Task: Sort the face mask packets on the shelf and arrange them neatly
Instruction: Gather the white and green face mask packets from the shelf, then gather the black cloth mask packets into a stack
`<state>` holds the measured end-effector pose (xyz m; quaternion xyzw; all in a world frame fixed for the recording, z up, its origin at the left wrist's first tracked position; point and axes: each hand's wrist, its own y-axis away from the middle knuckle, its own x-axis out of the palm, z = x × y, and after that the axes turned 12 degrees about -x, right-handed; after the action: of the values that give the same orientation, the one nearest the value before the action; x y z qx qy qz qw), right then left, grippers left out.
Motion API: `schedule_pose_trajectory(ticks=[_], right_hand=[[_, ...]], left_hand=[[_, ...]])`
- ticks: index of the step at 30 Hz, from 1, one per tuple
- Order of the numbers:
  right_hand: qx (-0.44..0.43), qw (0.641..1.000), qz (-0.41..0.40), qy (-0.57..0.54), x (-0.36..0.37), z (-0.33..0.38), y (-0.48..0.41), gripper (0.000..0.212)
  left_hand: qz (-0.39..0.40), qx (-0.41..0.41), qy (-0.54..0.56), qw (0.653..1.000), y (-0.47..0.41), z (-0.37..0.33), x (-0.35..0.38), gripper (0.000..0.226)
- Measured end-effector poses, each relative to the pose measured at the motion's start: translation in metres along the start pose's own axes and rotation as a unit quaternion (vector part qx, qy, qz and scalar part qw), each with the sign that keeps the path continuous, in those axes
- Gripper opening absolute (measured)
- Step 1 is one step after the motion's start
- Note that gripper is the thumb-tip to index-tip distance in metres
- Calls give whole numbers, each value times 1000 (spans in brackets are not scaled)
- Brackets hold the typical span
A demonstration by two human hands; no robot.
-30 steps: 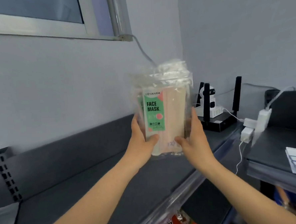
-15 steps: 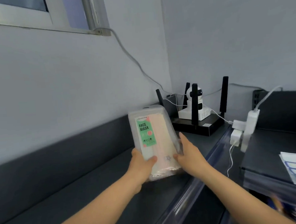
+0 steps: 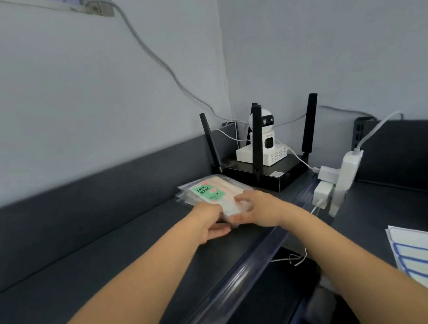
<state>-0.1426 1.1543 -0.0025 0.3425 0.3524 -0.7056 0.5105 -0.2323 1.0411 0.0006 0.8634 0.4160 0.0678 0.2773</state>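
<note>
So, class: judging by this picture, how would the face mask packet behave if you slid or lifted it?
The face mask packet looks soft and flattish, so probably light and floppy. Its glossy clear wrapper may slide easily on the smooth dark shelf. Lying flat, it seems unlikely to roll or tip.

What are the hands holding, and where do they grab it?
Both hands hold the face mask packets lying flat on the shelf. The left hand and right hand grip the near end.

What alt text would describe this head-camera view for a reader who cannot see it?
Two bare hands, left hand and right hand, press a stack of face mask packets flat on a dark shelf, beside a black router carrying a small white camera in the corner.
</note>
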Motion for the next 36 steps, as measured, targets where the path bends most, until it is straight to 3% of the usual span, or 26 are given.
schedule_pose_trajectory(ticks=[4, 9, 12, 14, 17, 20, 22, 23, 26, 28, 30, 33, 36], right_hand=[[4, 991, 71, 113, 3, -6, -14, 93], [-22, 985, 94, 141, 7, -14, -27, 75], [-12, 988, 85, 131, 4, -20, -27, 68], [-2, 990, 82, 117, 2, -26, -28, 67], [4, 989, 93, 112, 1, -28, -32, 68], [23, 985, 91, 146, 1, -18, -37, 70], [9, 986, 59, 155, 1, -4, -39, 68], [-14, 988, 36, 149, 2, 5, -39, 66], [-110, 987, -6, 113, 10, 41, -40, 60], [-175, 980, -4, 96, 21, 68, -39, 58], [-222, 972, 16, 71, 36, 93, -38, 56], [-267, 959, 77, 48, 62, 125, -36, 56], [-298, 945, 129, 49, 81, 149, -34, 57]], left_hand=[[-4, -6, -104, 995, 2, -7, -8, 29], [-73, 50, -72, 993, -23, -16, -30, 41], [-32, 69, -50, 996, -38, -21, -25, 41], [-16, 84, -65, 994, -45, -22, -16, 39], [-53, 116, -96, 987, -50, -23, -8, 38], [-65, 103, -170, 978, -37, -23, -14, 31], [-86, 86, -278, 953, -21, -24, -29, 35], [-100, 86, -361, 923, -13, -24, -38, 41], [-175, 88, -594, 780, 19, -15, -70, 62], [-219, 69, -647, 727, 42, 1, -96, 64], [-262, 43, -649, 713, 69, 24, -128, 61], [-337, 7, -594, 731, 115, 64, -179, 53], [-414, -23, -558, 719, 165, 104, -221, 48]])
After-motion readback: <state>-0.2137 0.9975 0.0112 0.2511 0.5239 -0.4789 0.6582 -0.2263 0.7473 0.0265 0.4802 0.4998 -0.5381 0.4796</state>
